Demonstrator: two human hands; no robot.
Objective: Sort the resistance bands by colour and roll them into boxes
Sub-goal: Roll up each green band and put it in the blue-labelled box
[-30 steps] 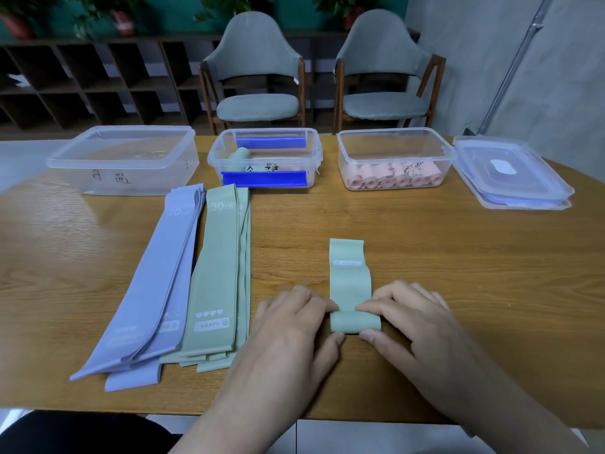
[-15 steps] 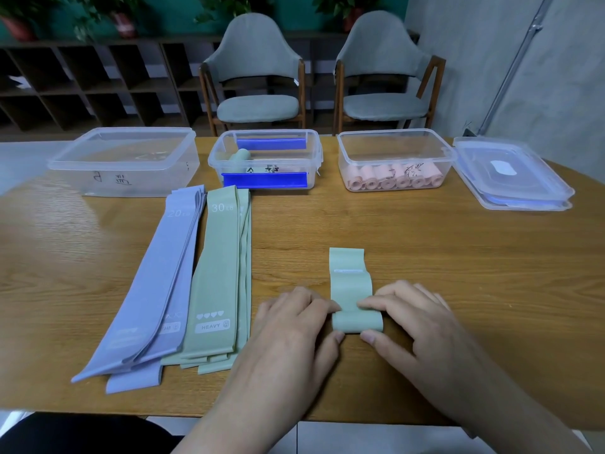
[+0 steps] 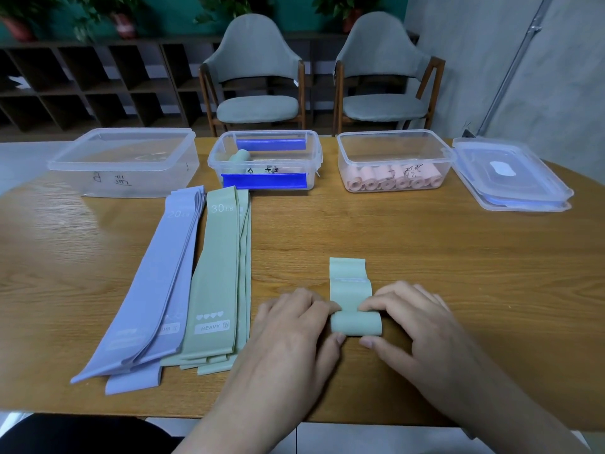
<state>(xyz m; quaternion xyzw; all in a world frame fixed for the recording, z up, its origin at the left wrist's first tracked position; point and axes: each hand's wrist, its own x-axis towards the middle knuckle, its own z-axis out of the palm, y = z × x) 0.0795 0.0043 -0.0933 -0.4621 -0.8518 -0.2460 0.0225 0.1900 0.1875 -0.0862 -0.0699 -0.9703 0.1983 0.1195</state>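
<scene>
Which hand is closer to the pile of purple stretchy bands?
Left. The left hand grips the roll's left end, on the side toward the purple band stack. The right hand grips the green band roll at its right end, farther away.

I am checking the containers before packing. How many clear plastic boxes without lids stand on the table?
3, in a row along the far side: the left box, empty as far as I can see; the middle box with blue clips; the right box holding pink rolls. None seems hidden.
</scene>
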